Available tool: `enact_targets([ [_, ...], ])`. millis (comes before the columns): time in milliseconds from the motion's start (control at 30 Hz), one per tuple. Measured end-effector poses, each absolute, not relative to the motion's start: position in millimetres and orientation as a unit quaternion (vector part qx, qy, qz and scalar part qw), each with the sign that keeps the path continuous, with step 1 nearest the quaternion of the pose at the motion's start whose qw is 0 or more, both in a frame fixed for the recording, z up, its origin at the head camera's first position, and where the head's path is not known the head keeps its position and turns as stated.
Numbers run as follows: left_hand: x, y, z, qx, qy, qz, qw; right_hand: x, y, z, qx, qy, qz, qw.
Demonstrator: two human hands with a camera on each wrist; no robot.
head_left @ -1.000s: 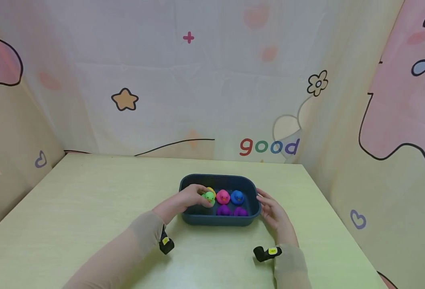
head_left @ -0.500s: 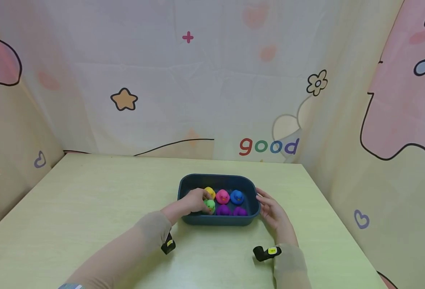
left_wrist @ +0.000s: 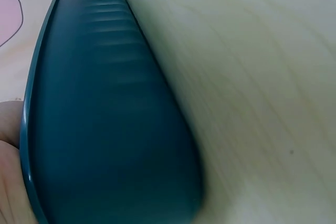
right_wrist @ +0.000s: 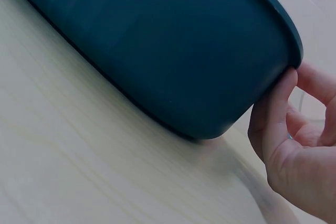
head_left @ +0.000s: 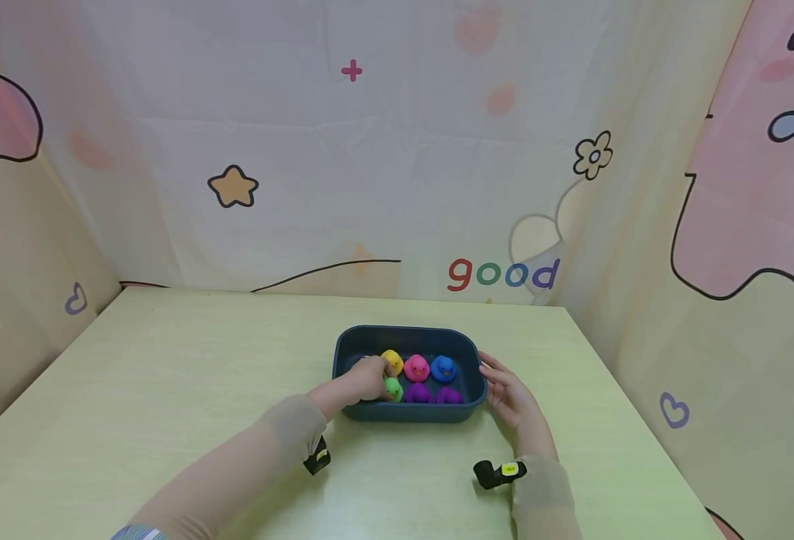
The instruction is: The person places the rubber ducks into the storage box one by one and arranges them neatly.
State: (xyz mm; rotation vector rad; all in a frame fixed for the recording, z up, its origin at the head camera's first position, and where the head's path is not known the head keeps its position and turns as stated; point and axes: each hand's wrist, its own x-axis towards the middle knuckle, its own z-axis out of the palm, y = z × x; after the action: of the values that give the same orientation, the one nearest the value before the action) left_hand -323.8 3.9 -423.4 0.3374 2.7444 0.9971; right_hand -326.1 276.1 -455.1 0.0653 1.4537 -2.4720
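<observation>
A dark blue-green plastic tub [head_left: 403, 412] stands on the table and holds several small toy ducks. The left hand [head_left: 368, 377] reaches over its front wall and grips a green toy duck [head_left: 394, 389] at the front left, fingers partly hiding it. Behind that sits a yellow duck [head_left: 392, 361], close to the fingers. A pink duck [head_left: 417, 368] and a blue duck [head_left: 444, 368] complete the back row. Two purple ducks, one a purple duck [head_left: 418, 393], sit in front. The right hand [right_wrist: 304, 145] rests its fingertips against the tub's right end, just under the rim.
The pale wooden table [head_left: 201, 360] extends to both sides of the tub. Printed cloth [head_left: 397, 187] hangs along the back and both sides. A black camera [head_left: 317, 456] is strapped on each wrist.
The left hand has lowered the green duck toward the front left of the tub, uncovering the yellow duck behind it. The right hand has stayed at the tub's right end.
</observation>
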Motion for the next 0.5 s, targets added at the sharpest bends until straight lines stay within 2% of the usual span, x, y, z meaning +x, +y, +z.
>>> enact_targets([
  [267,-322.9,5.0,-424.0,0.125,0.935,0.316,0.102,-328.4,276.7,-459.7,0.026,0.506,-0.852,0.131],
  [500,-322.3,-0.3,-416.5,0.149,0.945,0.264,0.125,-327.3,277.9,-463.9,0.028,0.532,-0.837,0.121],
])
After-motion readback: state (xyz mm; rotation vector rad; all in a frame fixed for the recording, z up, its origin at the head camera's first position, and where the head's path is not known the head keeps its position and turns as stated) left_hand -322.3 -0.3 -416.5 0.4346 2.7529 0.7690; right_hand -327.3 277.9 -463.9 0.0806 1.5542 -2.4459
